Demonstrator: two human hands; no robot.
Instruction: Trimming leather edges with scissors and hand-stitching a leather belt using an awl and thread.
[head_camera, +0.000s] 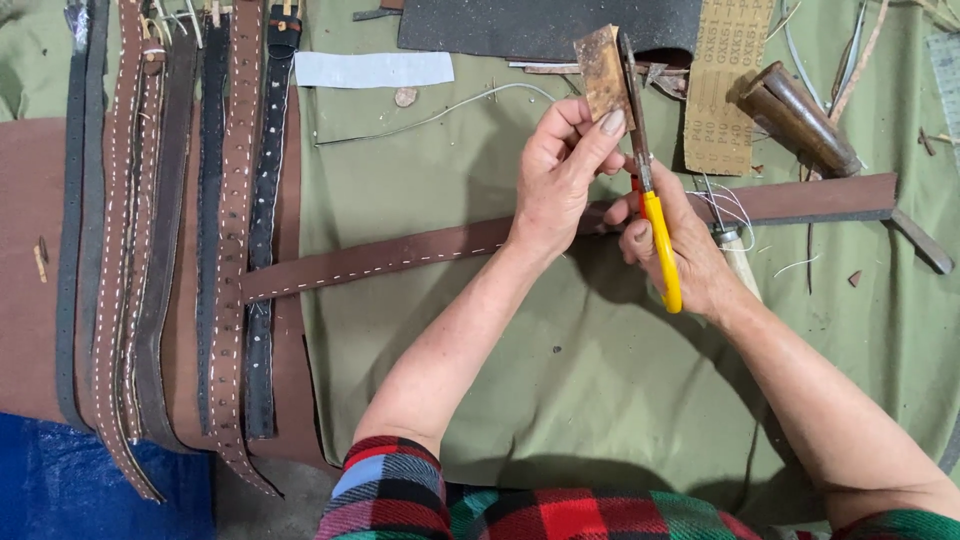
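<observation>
Here the left hand (560, 180) pinches a leather scrap (603, 72) upright, so the right hand (675, 245), grip closed on yellow-handled scissors (650, 190), meets its edge.

One view only, from a camera worn on the head, looking almost straight down onto the surface (560, 400). Close in: forearms enter from the near edge, plaid sleeves cut off at the bottom of the frame. Left hand (560, 180) and right hand (680, 250) sit a little right of centre and toward the far side. Far edge crops a dark sheet (520, 25); left side reaches a row of belts (235, 230). No second view, so nothing shared.
</observation>
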